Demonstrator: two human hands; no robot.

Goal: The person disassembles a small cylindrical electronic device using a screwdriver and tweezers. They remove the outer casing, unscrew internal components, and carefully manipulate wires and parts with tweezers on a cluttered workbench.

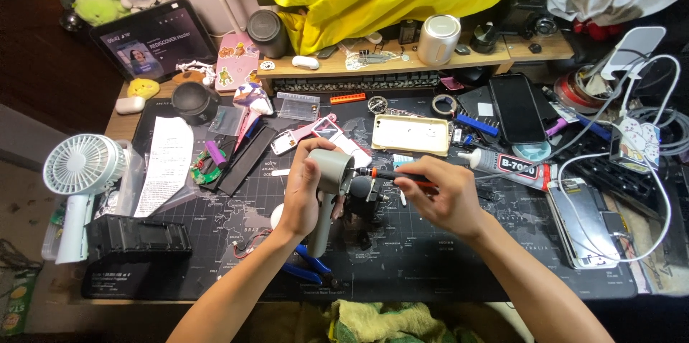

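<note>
Grey handheld fan body [332,171], blk motor exposed, held upright w/ left hand [301,196] fingers wrapped; right hand [448,199] fingers pinch screwdriver [402,178] at 3 o'clock.

Crowded mat, one open patch

Taking the grey handheld fan [330,185] as landmark: bare mat [430,257] lies open below and right of it. Blue pliers [307,265] block the near-left, a black box [136,239] the far left, a glue tube [509,165] and phones [585,221] the right, a phone case [410,133] just behind.
</note>
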